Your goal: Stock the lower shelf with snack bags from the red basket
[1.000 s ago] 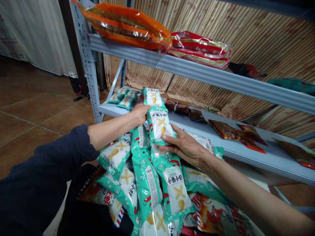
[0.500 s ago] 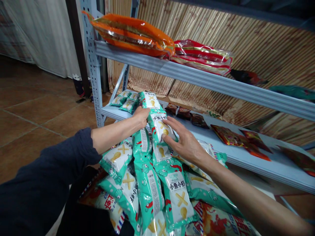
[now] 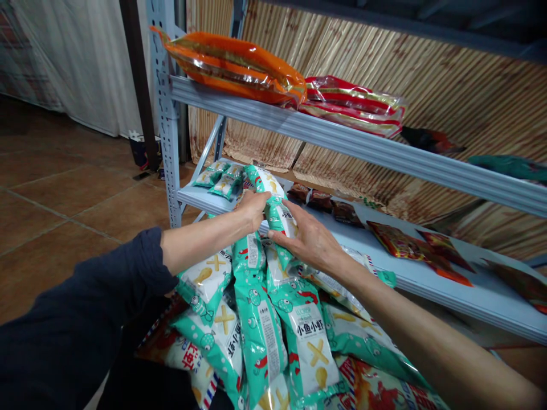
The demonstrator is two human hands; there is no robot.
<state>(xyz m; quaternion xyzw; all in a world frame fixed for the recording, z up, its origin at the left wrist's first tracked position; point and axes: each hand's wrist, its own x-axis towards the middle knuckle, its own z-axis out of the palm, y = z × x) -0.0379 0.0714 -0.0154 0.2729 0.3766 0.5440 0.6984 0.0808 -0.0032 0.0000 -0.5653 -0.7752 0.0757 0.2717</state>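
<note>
Near the front edge of the lower shelf [image 3: 419, 277], the green strip [image 3: 270, 183] has twisted, shifting the handhold. Left hand [image 3: 254, 209] pinches it; right hand [image 3: 314, 236], half-spread, straddles it, grip unclear

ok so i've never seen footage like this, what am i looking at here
There's no machine: these are a person's own bare hands, filmed by one camera worn on their head, looking forward and down. The left hand grips what looks like a strip of green-and-white snack packets, near where two packets meet. The right hand is spread against the lower packet. Below lies a pile of similar packets. Ahead is a metal rack: an orange bag and a red bag lie above, while small green packets and brown ones lie on the lower shelf.
</note>
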